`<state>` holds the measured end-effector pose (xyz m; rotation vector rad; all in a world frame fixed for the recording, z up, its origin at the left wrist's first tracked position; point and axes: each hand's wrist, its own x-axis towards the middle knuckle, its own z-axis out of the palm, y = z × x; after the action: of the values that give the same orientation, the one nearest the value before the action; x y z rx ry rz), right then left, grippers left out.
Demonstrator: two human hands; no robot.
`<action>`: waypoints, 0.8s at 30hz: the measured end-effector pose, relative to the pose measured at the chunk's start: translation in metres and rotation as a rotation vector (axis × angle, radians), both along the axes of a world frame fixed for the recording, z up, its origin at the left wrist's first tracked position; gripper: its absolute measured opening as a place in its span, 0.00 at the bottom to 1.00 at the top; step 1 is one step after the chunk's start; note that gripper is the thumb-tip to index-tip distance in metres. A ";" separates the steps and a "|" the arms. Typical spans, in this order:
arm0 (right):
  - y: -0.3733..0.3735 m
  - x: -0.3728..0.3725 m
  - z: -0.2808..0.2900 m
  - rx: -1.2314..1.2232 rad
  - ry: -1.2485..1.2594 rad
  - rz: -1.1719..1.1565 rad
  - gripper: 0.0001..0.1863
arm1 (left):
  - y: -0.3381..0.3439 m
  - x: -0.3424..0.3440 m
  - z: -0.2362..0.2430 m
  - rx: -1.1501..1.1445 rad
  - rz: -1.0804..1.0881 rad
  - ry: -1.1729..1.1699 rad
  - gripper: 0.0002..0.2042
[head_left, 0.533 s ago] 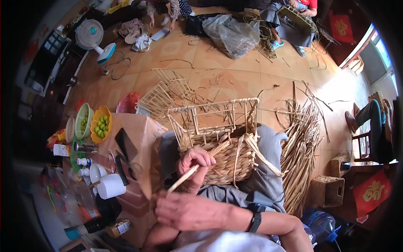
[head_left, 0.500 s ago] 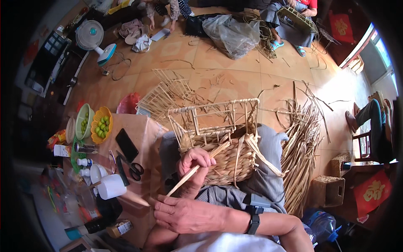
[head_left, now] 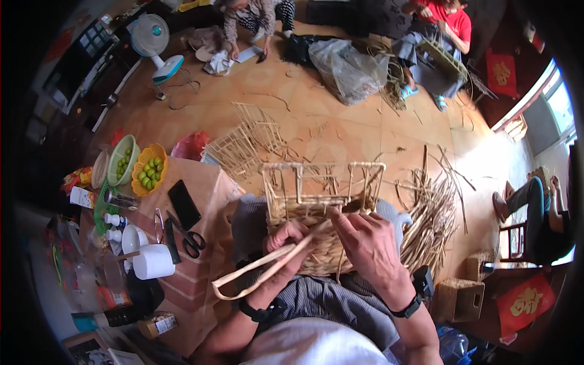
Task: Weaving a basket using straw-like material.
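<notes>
A partly woven basket with a bare frame of upright stakes along its top rests on my lap between my knees. My left hand is curled at the basket's left front, gripping pale plant strips. One long strip loops out low to the left past my left wrist. My right hand is at the right of the basket's front, thumb and forefinger pinching a strip by the stakes; its other fingertips are partly hidden.
Left, a table holds two fruit bowls, scissors, phone and cups. Loose strips and spare frames lie on the floor. A fan stands beyond. Other people sit or crouch ahead and at right.
My right hand has moved from low left up to the basket's right front, and the strip now makes a loop to the left. The view has shifted slightly.
</notes>
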<state>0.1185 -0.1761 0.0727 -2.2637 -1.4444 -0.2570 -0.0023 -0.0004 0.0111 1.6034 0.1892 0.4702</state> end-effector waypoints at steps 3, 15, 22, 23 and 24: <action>0.006 0.006 0.000 -0.101 -0.029 0.043 0.25 | -0.003 -0.002 0.006 -0.070 0.011 0.005 0.06; 0.023 0.022 0.025 -0.285 0.095 0.052 0.08 | 0.000 -0.009 -0.008 0.075 -0.020 0.034 0.10; 0.010 0.045 0.021 -0.130 0.505 0.099 0.09 | -0.008 -0.008 -0.009 -0.124 -0.069 -0.049 0.08; 0.007 0.047 0.020 -0.050 0.628 0.112 0.10 | -0.008 -0.006 -0.016 -0.211 -0.107 -0.087 0.08; 0.002 0.052 0.018 -0.045 0.595 0.135 0.10 | -0.007 -0.002 -0.021 -0.173 -0.125 -0.127 0.08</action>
<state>0.1704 -0.1738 0.0904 -2.0148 -1.2684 0.4592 -0.0042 -0.0074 -0.0096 1.4017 0.0320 0.4453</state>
